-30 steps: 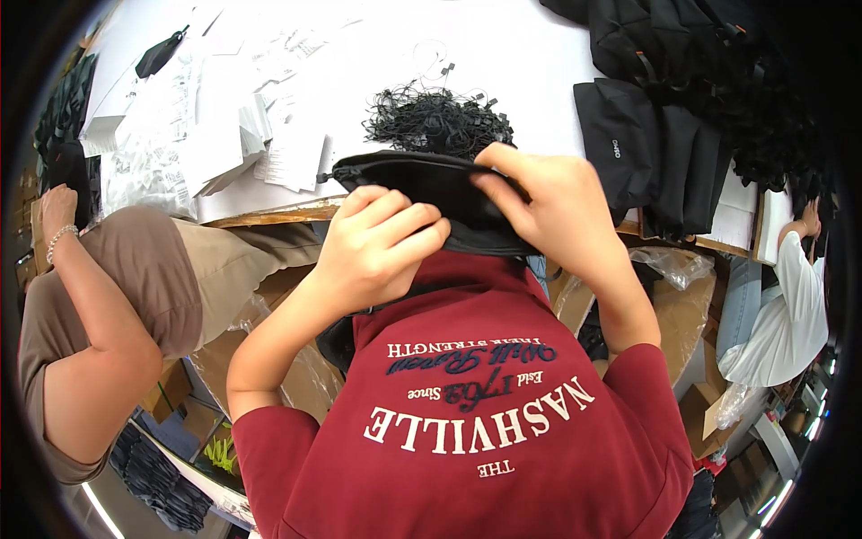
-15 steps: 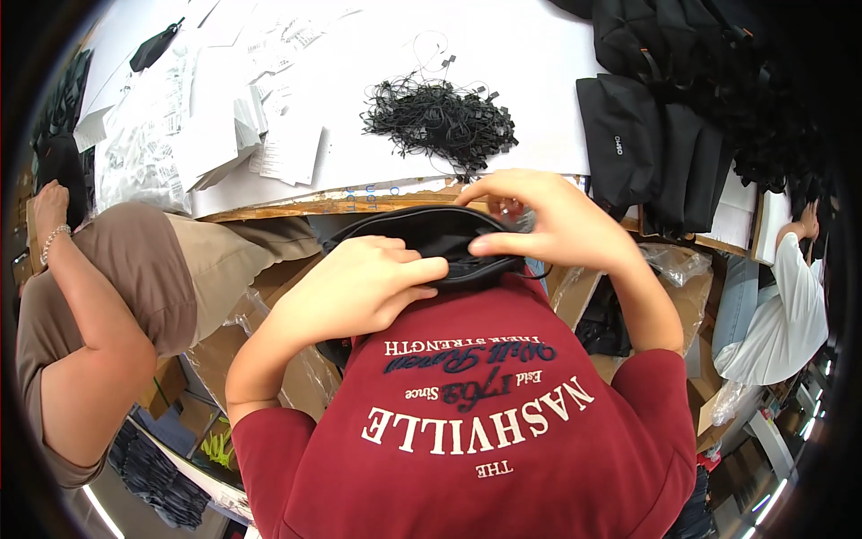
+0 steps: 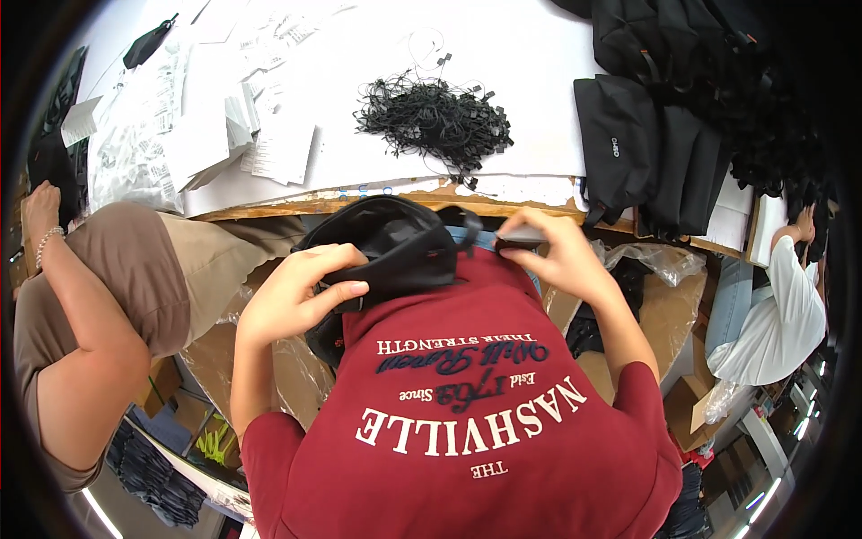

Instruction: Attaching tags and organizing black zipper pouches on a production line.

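A black fabric bag (image 3: 382,242) lies in my lap with its mouth gaping upward and its dark inside showing. My left hand (image 3: 301,292) grips the bag's near left rim between thumb and fingers. To the right of the bag, apart from it, my right hand (image 3: 561,256) pinches a small dark flat thing with a greyish edge (image 3: 521,238); its kind is not clear. A short black loop or strap (image 3: 465,226), blurred, sticks out from the bag's right end toward that hand.
On the white table (image 3: 530,99) lies a heap of black tag strings (image 3: 435,121). Black bags (image 3: 620,148) are piled at right, papers and clear plastic bags (image 3: 148,135) at left. A co-worker's arm (image 3: 81,296) is on the left, another person (image 3: 777,305) on the right. Cardboard boxes (image 3: 669,305) stand below the table.
My right hand has left the bag's mouth and moved right, with a small dark thing now visible in its fingers. The bag has tipped and shifted left with my left hand.
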The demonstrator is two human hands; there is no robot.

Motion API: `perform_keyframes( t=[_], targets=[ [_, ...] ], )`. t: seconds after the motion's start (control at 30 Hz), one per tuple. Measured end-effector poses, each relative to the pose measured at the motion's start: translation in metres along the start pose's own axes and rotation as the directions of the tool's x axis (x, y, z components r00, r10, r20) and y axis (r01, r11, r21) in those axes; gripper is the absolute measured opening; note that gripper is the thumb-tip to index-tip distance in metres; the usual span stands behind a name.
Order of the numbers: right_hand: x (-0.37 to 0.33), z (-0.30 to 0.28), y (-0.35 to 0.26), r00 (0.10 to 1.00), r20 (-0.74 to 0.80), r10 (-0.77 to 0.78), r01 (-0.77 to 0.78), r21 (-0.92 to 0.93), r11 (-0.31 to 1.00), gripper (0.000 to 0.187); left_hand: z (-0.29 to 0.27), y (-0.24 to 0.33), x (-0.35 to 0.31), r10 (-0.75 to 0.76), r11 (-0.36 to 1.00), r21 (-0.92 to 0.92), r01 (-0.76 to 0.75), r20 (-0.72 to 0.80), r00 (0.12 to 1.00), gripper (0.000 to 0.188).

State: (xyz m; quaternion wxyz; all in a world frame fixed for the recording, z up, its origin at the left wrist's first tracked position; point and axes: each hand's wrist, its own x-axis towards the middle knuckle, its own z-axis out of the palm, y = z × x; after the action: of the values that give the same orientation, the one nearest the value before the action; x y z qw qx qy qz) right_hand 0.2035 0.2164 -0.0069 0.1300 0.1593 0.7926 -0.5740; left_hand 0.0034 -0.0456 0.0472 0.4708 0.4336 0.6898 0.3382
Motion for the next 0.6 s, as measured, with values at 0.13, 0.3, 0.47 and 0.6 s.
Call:
perform_keyframes(
  t=[0.13, 0.3, 0.47, 0.6],
  targets=[
    [-0.009, -0.038, 0.028, 0.891, -0.435, 0.128, 0.045, 0.365, 0.93, 0.015, -0.003, 0.002, -0.003, -0.112, 0.993, -0.039, 0.111, -0.038, 0.993, 0.023],
    [0.02, -0.04, 0.024, 0.775, -0.559, 0.294, 0.479, 0.824, 0.302, 0.013, 0.009, 0.001, 0.008, -0.025, 1.0, 0.004, 0.025, -0.035, 0.999, 0.023],
    [0.069, 0.016, -0.031, 0.915, -0.006, 0.403, 0.142, 0.94, -0.309, 0.022, 0.008, 0.008, 0.014, 0.026, 0.989, 0.145, -0.032, 0.039, 0.999, 0.022],
    [0.079, 0.037, -0.012, 0.986, 0.003, 0.17, 0.043, 0.963, -0.266, 0.024, 0.01, 0.01, 0.011, 0.059, 0.983, 0.173, -0.062, 0.02, 0.998, 0.022]
  ],
)
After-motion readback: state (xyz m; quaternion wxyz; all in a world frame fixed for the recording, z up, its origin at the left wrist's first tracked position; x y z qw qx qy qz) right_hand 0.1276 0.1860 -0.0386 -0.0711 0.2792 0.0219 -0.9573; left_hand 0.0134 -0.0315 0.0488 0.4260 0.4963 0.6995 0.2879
